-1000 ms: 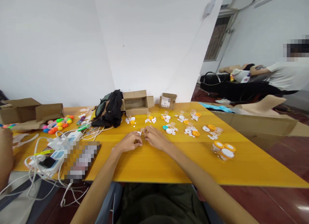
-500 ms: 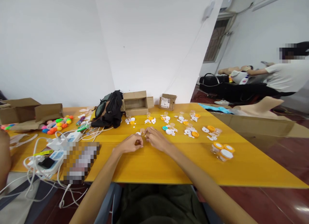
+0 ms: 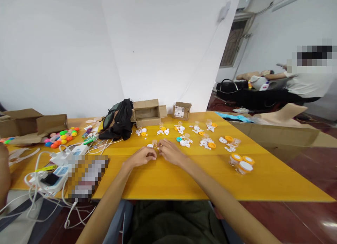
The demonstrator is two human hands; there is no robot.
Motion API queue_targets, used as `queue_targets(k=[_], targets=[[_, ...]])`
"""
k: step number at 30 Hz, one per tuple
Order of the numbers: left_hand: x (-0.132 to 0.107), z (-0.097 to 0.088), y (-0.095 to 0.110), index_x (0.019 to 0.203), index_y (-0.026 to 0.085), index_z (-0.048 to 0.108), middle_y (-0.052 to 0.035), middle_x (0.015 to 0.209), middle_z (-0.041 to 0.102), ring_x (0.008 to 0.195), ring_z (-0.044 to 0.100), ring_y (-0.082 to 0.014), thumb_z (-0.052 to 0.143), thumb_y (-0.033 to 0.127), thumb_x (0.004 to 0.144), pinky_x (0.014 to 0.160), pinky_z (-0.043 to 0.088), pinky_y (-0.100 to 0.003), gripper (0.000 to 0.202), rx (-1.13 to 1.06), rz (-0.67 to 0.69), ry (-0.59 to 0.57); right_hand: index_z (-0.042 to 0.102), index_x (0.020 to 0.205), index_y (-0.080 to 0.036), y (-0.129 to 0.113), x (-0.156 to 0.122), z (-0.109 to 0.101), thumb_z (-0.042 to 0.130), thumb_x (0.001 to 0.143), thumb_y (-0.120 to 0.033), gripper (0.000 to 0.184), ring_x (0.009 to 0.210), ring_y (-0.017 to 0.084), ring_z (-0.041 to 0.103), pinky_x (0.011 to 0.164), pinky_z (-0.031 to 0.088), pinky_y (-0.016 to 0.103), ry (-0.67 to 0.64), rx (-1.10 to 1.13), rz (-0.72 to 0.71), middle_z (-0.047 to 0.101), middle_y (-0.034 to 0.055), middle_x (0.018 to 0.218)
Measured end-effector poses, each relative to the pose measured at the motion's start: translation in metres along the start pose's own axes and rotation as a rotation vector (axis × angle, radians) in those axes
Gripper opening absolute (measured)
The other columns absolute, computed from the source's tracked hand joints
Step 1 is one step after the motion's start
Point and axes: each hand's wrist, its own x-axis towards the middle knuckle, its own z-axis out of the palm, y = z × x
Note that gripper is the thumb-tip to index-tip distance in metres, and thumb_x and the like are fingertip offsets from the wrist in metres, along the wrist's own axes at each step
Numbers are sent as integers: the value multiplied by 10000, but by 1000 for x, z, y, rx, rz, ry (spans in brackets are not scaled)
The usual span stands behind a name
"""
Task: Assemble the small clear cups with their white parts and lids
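Both my hands rest on the yellow table [image 3: 168, 177] near its middle, fingertips close together. My left hand [image 3: 141, 156] is curled, its fingers pinched over something too small to name. My right hand [image 3: 170, 151] is also curled, with its fingers pressed together just right of the left. A small clear cup [image 3: 154, 143] and a white lid [image 3: 150, 146] stand right behind the fingertips. Beyond them lie several clusters of small white pieces, orange lids [image 3: 212, 145] and clear cups.
Two capped jars [image 3: 242, 164] stand at the right front. A black bag [image 3: 119, 119] and open cardboard boxes [image 3: 147, 112] sit at the back. Coloured pieces [image 3: 61, 137], cables and a power strip [image 3: 56, 167] crowd the left. Another person's arm [image 3: 4, 174] is at the far left; a person stands far right.
My hands have stayed in the same spot, with only small finger movements. The view has drifted slightly, and the person at the far right has shifted.
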Motion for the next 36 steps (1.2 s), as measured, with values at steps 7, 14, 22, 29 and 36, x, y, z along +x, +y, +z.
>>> queue_targets(k=[7,14,22,29,36], targets=[[0,0,2,806,178,674,7,699,621,650,524,-138,558,174,814,662,442,-250,117,-4,-24,16,679,849,-197,1,0,3,666,807,-75,130,979,248,572,849,491,379,14,5,-5,624,91,981],[0,0,1,807,179,651,22,692,583,635,509,-127,555,141,814,648,423,-239,104,13,-14,29,682,851,-193,-1,-2,0,645,814,-66,138,1003,255,566,862,493,386,8,14,8,622,100,1009],[0,2,1,814,173,650,8,725,600,658,519,-129,549,160,836,657,423,-241,104,9,1,13,648,770,-194,0,-5,-9,612,807,-34,168,983,228,581,843,495,354,55,71,47,631,72,1004],[4,8,5,809,170,645,5,739,607,684,533,-134,563,170,847,674,429,-238,91,-59,31,45,643,774,-208,23,-29,-17,591,808,-44,175,978,220,596,851,500,351,105,128,144,630,67,1021],[13,25,8,836,184,661,-11,789,648,746,561,-155,576,195,866,745,452,-261,90,-107,77,101,647,783,-228,29,-47,-10,576,849,-83,174,947,226,615,854,518,371,95,189,146,635,63,953]])
